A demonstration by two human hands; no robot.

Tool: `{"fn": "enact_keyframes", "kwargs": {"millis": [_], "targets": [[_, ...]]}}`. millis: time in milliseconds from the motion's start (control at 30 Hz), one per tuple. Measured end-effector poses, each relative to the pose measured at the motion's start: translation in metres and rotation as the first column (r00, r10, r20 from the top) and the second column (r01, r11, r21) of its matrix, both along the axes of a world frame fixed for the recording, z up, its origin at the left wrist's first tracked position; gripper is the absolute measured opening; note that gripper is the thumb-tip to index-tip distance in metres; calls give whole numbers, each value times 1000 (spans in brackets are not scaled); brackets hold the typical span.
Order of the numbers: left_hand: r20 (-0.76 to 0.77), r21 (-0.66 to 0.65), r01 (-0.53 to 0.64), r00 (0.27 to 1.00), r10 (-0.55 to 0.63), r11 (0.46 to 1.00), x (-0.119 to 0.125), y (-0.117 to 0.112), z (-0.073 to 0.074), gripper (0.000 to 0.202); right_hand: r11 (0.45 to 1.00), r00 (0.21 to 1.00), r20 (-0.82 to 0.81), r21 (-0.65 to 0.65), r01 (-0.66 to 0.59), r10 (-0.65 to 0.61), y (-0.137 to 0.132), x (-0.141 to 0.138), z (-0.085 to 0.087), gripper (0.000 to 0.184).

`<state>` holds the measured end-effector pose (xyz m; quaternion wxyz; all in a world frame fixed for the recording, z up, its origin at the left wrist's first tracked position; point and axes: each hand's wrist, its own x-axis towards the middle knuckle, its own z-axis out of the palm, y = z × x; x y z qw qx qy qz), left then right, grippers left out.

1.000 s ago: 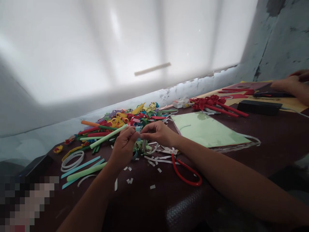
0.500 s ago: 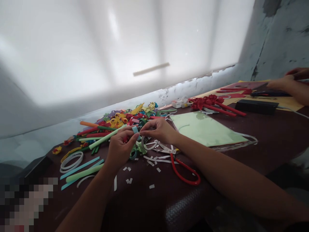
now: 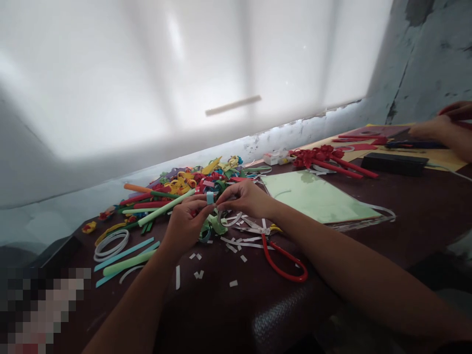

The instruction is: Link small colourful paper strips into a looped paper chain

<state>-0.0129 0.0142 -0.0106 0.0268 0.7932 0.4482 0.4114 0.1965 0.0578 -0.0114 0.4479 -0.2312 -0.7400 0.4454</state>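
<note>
My left hand (image 3: 187, 220) is closed, its thumb and fingers pinching a small light-blue paper strip (image 3: 210, 197) that sticks up above the fingertips. Close against it, my right hand (image 3: 246, 199) is pinched too, with a curled white strip (image 3: 231, 222) hanging from below its fingers. Exactly where the right fingertips meet the blue paper is hidden. Under the hands lie light-green paper curls (image 3: 217, 225). Red-handled scissors (image 3: 285, 265) rest just in front of my right forearm, with white strips and cut scraps (image 3: 199, 274) around them.
A heap of coloured paper pieces (image 3: 182, 182) spreads behind my hands. Rolled white strips (image 3: 111, 245) and light-blue strips (image 3: 123, 254) lie at left. To the right are a pale-green sheet (image 3: 317, 196), red paper flowers (image 3: 319, 156) and a black box (image 3: 394, 163). Another person's hands (image 3: 438, 128) work at far right.
The light-blue strip has turned a little more upright between my fingertips. Both hands stay pinched together in nearly the same place, and the view has shifted slightly.
</note>
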Motion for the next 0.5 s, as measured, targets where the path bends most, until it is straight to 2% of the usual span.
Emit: {"fn": "enact_keyframes", "kwargs": {"millis": [300,433,500], "targets": [[52,101,-81,996,76,992,8,-4,-4,25,996,996,-47,48,77,-74,-10,-9,-2,36],[124,127,-108,988,92,986,12,-5,-5,26,984,989,-65,117,138,-131,-11,-15,-5,40],[175,108,-113,980,93,988,12,-4,-6,27,970,984,-75,173,172,-162,-11,-18,-7,36]]}}
